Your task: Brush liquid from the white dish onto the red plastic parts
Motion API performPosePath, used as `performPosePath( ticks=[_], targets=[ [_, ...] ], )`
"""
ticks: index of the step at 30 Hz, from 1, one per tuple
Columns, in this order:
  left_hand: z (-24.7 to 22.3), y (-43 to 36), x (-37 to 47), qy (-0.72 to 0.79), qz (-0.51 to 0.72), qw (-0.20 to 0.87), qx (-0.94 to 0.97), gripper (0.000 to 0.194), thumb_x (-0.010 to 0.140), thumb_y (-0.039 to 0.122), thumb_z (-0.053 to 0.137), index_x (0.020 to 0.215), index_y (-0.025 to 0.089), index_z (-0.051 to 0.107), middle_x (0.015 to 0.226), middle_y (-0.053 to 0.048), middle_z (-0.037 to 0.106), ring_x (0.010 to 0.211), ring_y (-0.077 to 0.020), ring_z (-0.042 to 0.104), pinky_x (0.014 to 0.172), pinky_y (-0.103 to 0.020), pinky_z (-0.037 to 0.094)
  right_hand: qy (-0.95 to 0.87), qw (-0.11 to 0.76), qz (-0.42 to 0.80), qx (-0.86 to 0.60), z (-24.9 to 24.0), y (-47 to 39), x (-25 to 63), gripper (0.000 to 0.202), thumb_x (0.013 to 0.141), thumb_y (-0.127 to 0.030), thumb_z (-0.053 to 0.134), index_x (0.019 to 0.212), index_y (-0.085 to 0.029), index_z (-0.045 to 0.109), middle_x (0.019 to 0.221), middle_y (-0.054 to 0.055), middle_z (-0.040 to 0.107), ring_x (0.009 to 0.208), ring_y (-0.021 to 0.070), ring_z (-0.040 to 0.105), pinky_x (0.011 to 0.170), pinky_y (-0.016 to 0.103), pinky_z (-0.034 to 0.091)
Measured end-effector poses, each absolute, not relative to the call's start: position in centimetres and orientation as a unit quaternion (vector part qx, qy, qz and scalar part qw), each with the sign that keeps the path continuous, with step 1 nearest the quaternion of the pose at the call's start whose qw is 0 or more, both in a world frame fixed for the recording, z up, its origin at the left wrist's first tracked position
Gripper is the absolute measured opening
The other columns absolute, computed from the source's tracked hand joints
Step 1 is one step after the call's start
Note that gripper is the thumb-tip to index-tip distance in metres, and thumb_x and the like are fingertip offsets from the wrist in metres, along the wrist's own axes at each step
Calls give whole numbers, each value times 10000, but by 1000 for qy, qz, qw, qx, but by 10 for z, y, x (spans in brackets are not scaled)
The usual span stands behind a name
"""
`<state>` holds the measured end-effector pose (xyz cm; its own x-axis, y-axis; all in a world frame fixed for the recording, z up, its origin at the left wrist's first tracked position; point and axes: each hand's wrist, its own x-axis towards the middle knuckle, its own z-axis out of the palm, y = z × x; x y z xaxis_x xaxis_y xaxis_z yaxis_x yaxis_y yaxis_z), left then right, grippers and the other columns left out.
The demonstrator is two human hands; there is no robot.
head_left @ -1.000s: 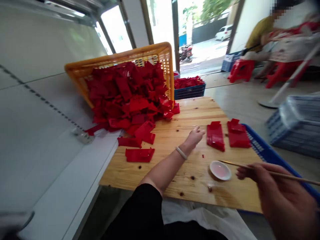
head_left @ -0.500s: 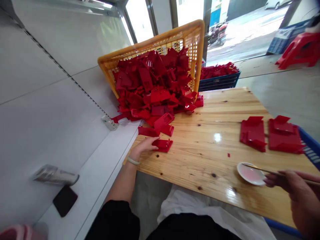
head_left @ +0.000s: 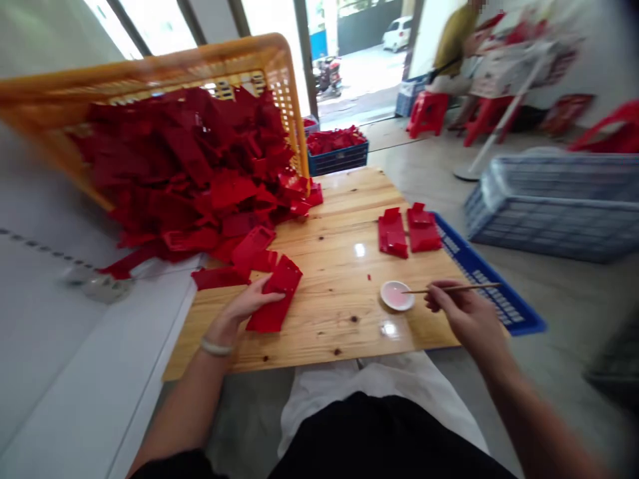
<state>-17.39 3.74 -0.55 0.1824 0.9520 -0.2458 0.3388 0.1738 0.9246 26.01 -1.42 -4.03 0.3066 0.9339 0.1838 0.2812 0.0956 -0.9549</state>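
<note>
My left hand (head_left: 249, 299) grips a red plastic piece (head_left: 280, 293), tilted up at the table's left front. Between the fingers of my right hand (head_left: 462, 306) is a thin brush-like stick (head_left: 474, 287); its tip is in a small white dish (head_left: 397, 296) of pinkish liquid. Two red folded pieces, one (head_left: 393, 233) beside the other (head_left: 423, 228), lie behind the dish. A tiny red scrap (head_left: 369, 277) lies on the wooden table (head_left: 324, 266). Beyond my left hand, many red pieces (head_left: 200, 173) spill from a tipped yellow crate (head_left: 294, 106).
A blue crate (head_left: 499, 293) adjoins the table's right edge. Behind the table, another blue crate (head_left: 339, 158) holds red pieces. Grey crates (head_left: 549, 206) stand on the floor at right. A person (head_left: 454, 40) is at the back near red stools (head_left: 426, 114).
The view has swung right. The red piece by my left hand has been lifted from lying flat and turned upright at a slant. My right hand still holds the stick at the dish.
</note>
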Motion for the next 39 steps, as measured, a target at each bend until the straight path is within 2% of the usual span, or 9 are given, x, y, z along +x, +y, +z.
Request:
performPosePath(
  ticks=[2, 5, 6, 8, 11, 16, 21, 27, 39],
  targets=[
    [-13, 36, -154, 536, 355, 571, 511, 420, 806, 320, 828, 1191, 191, 719, 1139, -127, 815, 967, -292, 770, 848, -366, 603, -519, 514, 295, -616, -56, -8, 264, 580, 844, -761, 733, 895, -183, 739, 704, 88, 766, 626, 273, 765, 591, 376, 635],
    [-20, 34, -120, 492, 433, 663, 361, 453, 797, 207, 813, 1230, 157, 691, 1125, -147, 818, 958, -282, 794, 831, -361, 634, -544, 481, 279, -628, -69, -3, 264, 523, 876, -719, 701, 891, -199, 751, 731, 86, 778, 660, 278, 774, 616, 375, 617],
    [-21, 33, -109, 480, 446, 685, 320, 438, 822, 223, 805, 1237, 145, 686, 1134, -154, 816, 960, -280, 798, 830, -363, 642, -553, 473, 271, -630, -70, -3, 263, 508, 878, -709, 700, 884, -204, 752, 740, 85, 779, 668, 279, 772, 626, 377, 610],
    [-22, 33, -88, 457, 452, 713, 279, 415, 946, 383, 730, 1278, 139, 677, 1179, -166, 808, 975, -285, 804, 853, -390, 654, -567, 462, 256, -632, -69, -4, 261, 494, 888, -701, 696, 878, -211, 750, 760, 87, 779, 687, 281, 768, 649, 382, 598],
    [-20, 29, -61, 417, 453, 751, 240, 578, 1083, 595, 441, 1325, 130, 685, 1204, -187, 800, 989, -314, 807, 898, -454, 651, -581, 453, 246, -630, -66, -6, 262, 522, 941, -718, 639, 939, -207, 746, 801, 93, 783, 725, 280, 776, 669, 377, 594],
    [-16, 15, -38, 354, 386, 834, 173, 790, 1122, 570, 190, 1184, 9, 744, 1052, -247, 805, 867, -329, 803, 825, -455, 644, -595, 442, 235, -629, -66, -8, 265, 629, 948, -825, 574, 917, -214, 719, 705, 80, 750, 618, 261, 743, 587, 349, 566],
    [-17, 7, -33, 310, 359, 869, 139, 952, 1085, 692, 134, 1167, -23, 757, 968, -245, 800, 824, -315, 788, 714, -392, 620, -606, 443, 219, -623, -66, -10, 266, 633, 948, -837, 571, 879, -228, 726, 691, 71, 742, 579, 251, 725, 557, 346, 552],
    [-13, 9, -29, 323, 384, 854, 140, 881, 1090, 608, 168, 1112, -27, 778, 912, -232, 799, 783, -303, 777, 690, -373, 598, -609, 448, 204, -623, -68, -10, 267, 602, 937, -816, 598, 902, -230, 732, 698, 72, 754, 593, 272, 745, 556, 360, 569],
    [-10, 5, -30, 282, 376, 875, 118, 992, 1090, 643, 68, 1107, -46, 781, 903, -244, 802, 777, -285, 792, 705, -348, 587, -599, 467, 227, -610, -72, -12, 271, 565, 981, -782, 586, 963, -231, 707, 712, 49, 762, 597, 238, 769, 546, 312, 633]
  ],
)
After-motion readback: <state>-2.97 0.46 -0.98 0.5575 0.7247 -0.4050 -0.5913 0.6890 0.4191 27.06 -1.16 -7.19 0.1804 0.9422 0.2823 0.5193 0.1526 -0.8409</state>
